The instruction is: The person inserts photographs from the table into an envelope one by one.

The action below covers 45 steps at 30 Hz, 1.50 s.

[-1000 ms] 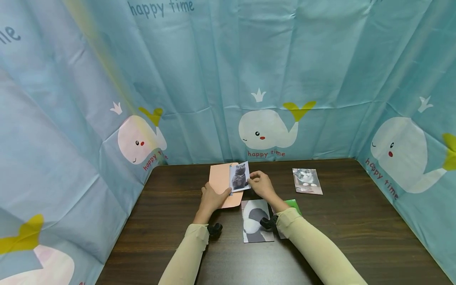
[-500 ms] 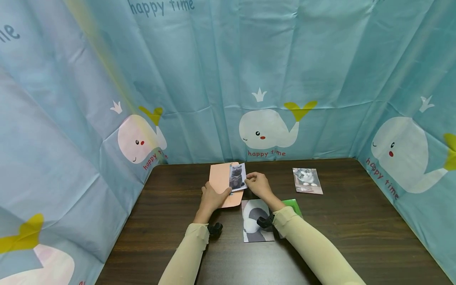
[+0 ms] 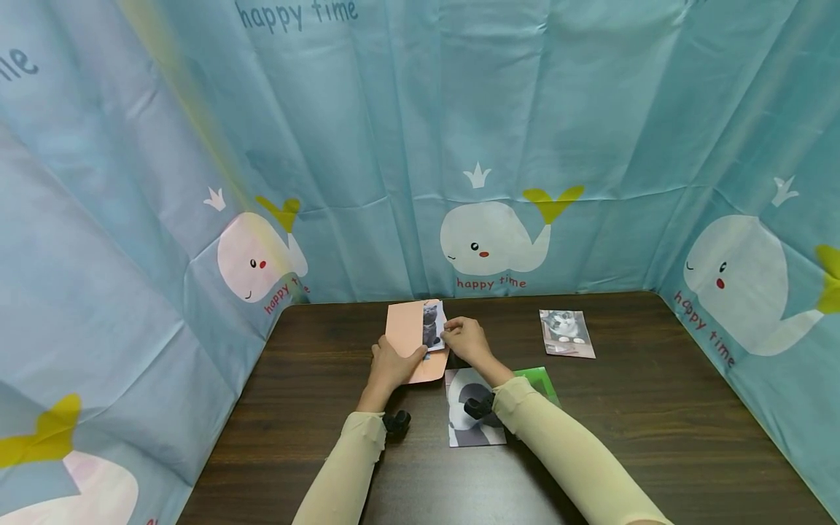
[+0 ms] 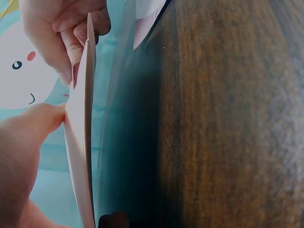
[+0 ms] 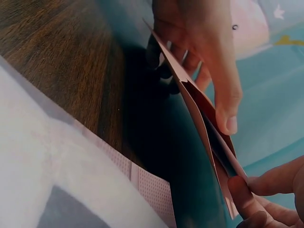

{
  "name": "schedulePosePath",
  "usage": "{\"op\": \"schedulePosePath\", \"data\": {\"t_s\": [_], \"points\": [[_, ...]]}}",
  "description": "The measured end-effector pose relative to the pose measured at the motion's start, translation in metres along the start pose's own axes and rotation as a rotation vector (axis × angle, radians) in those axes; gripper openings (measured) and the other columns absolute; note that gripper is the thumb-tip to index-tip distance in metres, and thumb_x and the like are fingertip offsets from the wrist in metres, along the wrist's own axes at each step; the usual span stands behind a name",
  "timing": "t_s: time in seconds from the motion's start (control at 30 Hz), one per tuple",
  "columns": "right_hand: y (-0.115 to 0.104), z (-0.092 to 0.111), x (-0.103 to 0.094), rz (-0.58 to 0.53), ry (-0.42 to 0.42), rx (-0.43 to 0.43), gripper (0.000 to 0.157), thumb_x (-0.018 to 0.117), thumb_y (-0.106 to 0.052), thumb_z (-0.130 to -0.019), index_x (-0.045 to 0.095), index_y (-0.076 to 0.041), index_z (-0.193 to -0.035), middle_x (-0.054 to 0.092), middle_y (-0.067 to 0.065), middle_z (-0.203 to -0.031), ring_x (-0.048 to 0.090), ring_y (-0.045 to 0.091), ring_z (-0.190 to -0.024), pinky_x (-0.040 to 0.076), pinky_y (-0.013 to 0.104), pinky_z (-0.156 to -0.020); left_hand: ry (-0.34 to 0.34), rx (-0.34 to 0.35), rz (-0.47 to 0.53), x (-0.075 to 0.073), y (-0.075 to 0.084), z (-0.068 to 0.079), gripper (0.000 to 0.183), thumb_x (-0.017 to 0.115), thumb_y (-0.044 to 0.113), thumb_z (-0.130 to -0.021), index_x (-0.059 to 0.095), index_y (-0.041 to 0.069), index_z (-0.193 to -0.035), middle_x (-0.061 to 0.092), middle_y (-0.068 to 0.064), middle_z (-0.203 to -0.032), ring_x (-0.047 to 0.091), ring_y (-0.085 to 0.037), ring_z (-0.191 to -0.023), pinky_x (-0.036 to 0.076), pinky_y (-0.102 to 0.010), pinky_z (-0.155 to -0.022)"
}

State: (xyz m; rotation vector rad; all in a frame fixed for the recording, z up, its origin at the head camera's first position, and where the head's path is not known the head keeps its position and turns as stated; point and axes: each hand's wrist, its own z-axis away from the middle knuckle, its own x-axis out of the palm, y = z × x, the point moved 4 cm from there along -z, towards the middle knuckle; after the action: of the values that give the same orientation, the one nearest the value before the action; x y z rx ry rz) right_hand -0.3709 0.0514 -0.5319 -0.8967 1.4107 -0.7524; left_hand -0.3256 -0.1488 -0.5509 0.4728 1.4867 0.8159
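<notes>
My left hand holds a peach paper envelope, its thumb on the front face and its fingers behind. In the left wrist view the envelope is edge-on, raised off the table. A photo of a grey cat is partly inside the envelope's opening on the right side. Between thumb and fingers my right hand pinches the photo's outer edge. In the right wrist view the envelope gapes, with the right hand's fingertips at its mouth. The photo's inner part is hidden in the envelope.
On the dark wooden table lies a grey-and-white picture, beneath the right wrist. A green-edged picture is partly covered by the right sleeve. Farther right lies another cat photo. A blue whale-print curtain surrounds the table.
My right hand has moved left, sliding the grey cat photo deeper into the envelope, so less of it shows. The left hand and envelope stay nearly still.
</notes>
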Motion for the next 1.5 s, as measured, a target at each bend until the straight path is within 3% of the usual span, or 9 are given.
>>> {"op": "schedulePosePath", "data": {"t_s": [0.5,0.8,1.0,1.23,1.5], "points": [[-0.001,-0.005,0.017,0.08,0.008,0.005,0.021,0.079,-0.016,-0.097,0.079,-0.005,-0.115,0.081,0.006,-0.096,0.075,0.027,-0.09,0.058,0.047,-0.086,0.007,0.015,-0.012,0.001,0.001,0.0,0.11,0.077,0.061,-0.091,0.029,-0.012,-0.158,0.041,-0.038,-0.143,0.058,-0.051,-0.119,0.05,-0.062,-0.104],[-0.008,-0.003,0.023,0.168,0.026,0.015,0.019,0.08,-0.02,-0.096,0.082,-0.011,-0.113,0.081,0.002,-0.097,0.075,0.026,-0.09,0.058,0.046,-0.082,0.014,0.03,-0.014,0.0,0.001,0.0,0.109,0.078,0.06,-0.091,0.03,-0.014,-0.157,0.042,-0.038,-0.142,0.059,-0.051,-0.118,0.051,-0.062,-0.102],[-0.011,-0.004,0.028,0.231,0.042,0.0,0.018,0.08,-0.022,-0.096,0.083,-0.013,-0.112,0.081,0.0,-0.096,0.075,0.028,-0.093,0.056,0.049,-0.086,0.005,0.032,-0.006,0.0,0.001,0.001,0.111,0.077,0.061,-0.09,0.029,-0.013,-0.158,0.041,-0.038,-0.144,0.059,-0.051,-0.119,0.051,-0.062,-0.102],[-0.013,-0.002,0.033,0.241,0.039,-0.01,0.021,0.079,-0.023,-0.097,0.083,-0.014,-0.115,0.081,0.0,-0.098,0.074,0.03,-0.097,0.054,0.051,-0.092,0.006,0.03,0.002,-0.001,0.001,0.002,0.115,0.076,0.064,-0.091,0.026,-0.012,-0.16,0.039,-0.039,-0.148,0.057,-0.053,-0.123,0.05,-0.064,-0.102],[-0.014,-0.002,0.034,0.241,0.026,-0.003,0.022,0.078,-0.024,-0.098,0.082,-0.013,-0.117,0.08,0.001,-0.1,0.074,0.031,-0.095,0.056,0.05,-0.087,0.004,0.013,0.012,-0.001,0.001,0.002,0.115,0.077,0.063,-0.09,0.026,-0.012,-0.16,0.038,-0.038,-0.148,0.057,-0.053,-0.125,0.049,-0.064,-0.105]]}}
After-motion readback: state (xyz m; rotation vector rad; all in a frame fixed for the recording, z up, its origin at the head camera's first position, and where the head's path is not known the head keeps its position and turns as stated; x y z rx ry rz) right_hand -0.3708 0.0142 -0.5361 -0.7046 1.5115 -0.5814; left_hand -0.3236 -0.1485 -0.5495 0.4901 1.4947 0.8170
